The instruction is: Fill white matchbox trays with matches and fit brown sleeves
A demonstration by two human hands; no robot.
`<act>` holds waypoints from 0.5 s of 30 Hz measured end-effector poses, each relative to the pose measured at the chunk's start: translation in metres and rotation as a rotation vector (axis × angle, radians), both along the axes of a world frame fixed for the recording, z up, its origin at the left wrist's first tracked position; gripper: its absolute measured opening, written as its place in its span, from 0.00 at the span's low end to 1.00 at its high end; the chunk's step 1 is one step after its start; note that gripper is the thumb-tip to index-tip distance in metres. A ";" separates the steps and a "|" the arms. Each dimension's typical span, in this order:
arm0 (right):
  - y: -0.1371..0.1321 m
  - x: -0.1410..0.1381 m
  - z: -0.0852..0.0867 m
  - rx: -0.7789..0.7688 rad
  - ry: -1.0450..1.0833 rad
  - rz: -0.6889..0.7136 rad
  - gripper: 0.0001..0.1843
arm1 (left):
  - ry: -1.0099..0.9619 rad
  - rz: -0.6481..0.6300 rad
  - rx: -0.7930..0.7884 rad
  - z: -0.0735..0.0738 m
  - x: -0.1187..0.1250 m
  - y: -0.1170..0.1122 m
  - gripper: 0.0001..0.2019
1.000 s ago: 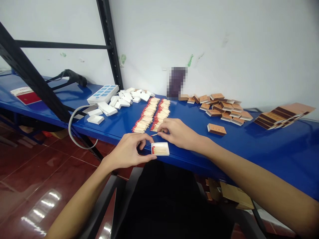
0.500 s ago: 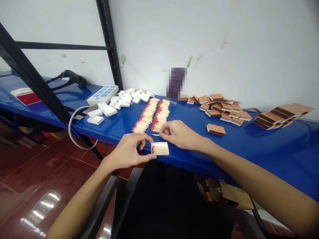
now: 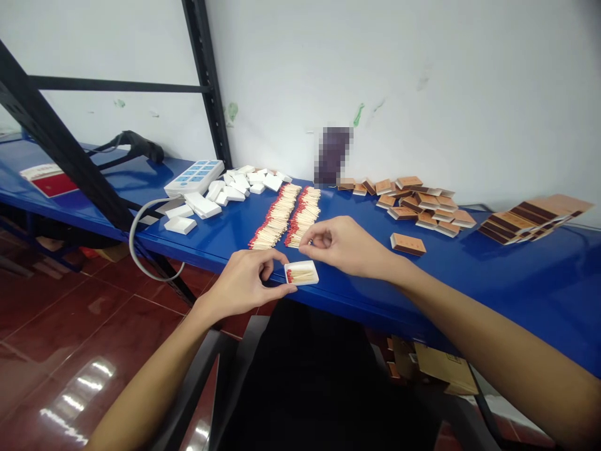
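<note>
My left hand (image 3: 246, 280) grips a small white matchbox tray (image 3: 310, 280) by its left end, between thumb and fingers, at the table's front edge. Several red-tipped matches (image 3: 300, 274) lie side by side in the tray, heads to the left. My right hand (image 3: 340, 245) is just beyond the tray, thumb and forefinger close together at the near end of the right row of matches (image 3: 303, 219). Whether a match is between those fingertips is hidden. A second row of matches (image 3: 277, 216) lies alongside on the left.
White empty trays (image 3: 237, 185) are heaped at the back left beside a white box with blue panels (image 3: 195, 178). Orange matchbox sleeves (image 3: 422, 203) are piled at the right, with one sleeve (image 3: 407, 243) apart. Flattened sleeves (image 3: 530, 219) lean farther right. A black shelf post (image 3: 70, 138) stands left.
The single match that was at my right fingertips is no longer visible there. My right hand has risen slightly toward the match row, and the tray has tilted a little with matches shifted in it.
</note>
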State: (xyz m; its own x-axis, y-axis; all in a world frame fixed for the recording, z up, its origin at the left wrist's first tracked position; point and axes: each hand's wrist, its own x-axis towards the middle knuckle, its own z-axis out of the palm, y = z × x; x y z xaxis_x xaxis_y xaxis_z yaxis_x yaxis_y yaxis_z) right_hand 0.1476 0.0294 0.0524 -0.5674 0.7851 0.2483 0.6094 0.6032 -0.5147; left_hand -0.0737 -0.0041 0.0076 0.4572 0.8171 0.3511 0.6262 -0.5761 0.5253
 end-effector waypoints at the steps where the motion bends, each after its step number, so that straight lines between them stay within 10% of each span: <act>1: 0.003 -0.001 -0.002 0.040 -0.001 -0.037 0.10 | 0.003 -0.005 0.003 0.000 0.000 0.000 0.15; 15: 0.013 -0.006 -0.020 0.089 -0.152 -0.079 0.08 | 0.011 -0.031 0.017 -0.002 -0.002 0.001 0.16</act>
State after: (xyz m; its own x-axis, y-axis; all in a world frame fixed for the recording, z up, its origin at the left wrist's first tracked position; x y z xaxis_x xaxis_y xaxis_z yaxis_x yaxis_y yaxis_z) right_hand 0.1414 0.0420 0.0320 -0.5412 0.8076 0.2344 0.7234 0.5892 -0.3599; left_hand -0.0757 -0.0031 0.0060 0.4859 0.7968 0.3592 0.6141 -0.6037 0.5084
